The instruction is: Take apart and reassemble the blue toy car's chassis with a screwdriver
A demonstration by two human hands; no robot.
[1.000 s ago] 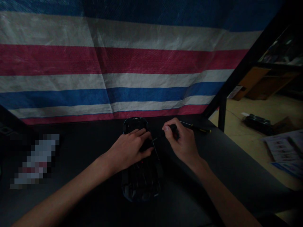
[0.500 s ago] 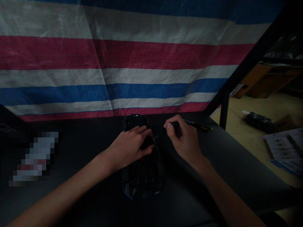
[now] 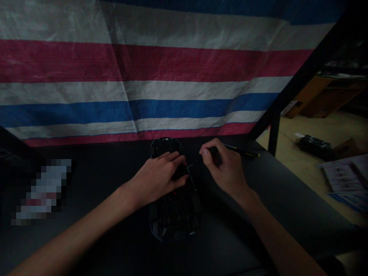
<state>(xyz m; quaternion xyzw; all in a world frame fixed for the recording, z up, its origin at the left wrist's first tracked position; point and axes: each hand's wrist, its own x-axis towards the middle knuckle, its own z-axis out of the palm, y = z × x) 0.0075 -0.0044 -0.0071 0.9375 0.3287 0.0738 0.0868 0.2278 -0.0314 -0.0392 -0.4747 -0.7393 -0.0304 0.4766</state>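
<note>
A black toy-car-like body point(image 3: 172, 209) lies lengthwise on the dark table point(image 3: 94, 230). My left hand point(image 3: 159, 176) rests flat on its upper middle, fingers stretched out and pressing it down. My right hand point(image 3: 222, 168) is closed in a pinch on a dark-handled screwdriver point(image 3: 211, 153). The thin shaft points left and down toward the body, just beside my left fingertips. The scene is dim and the tip is hard to make out.
A striped red, white and blue tarp point(image 3: 143, 76) hangs behind the table. A second yellow-and-black screwdriver point(image 3: 244, 152) lies on the table right of my right hand. A black frame post point(image 3: 273, 134) stands at the right; boxes and papers lie on the floor beyond.
The view has shifted slightly. My right hand has edged a little nearer the car body with the screwdriver. My left hand has stayed on the body.
</note>
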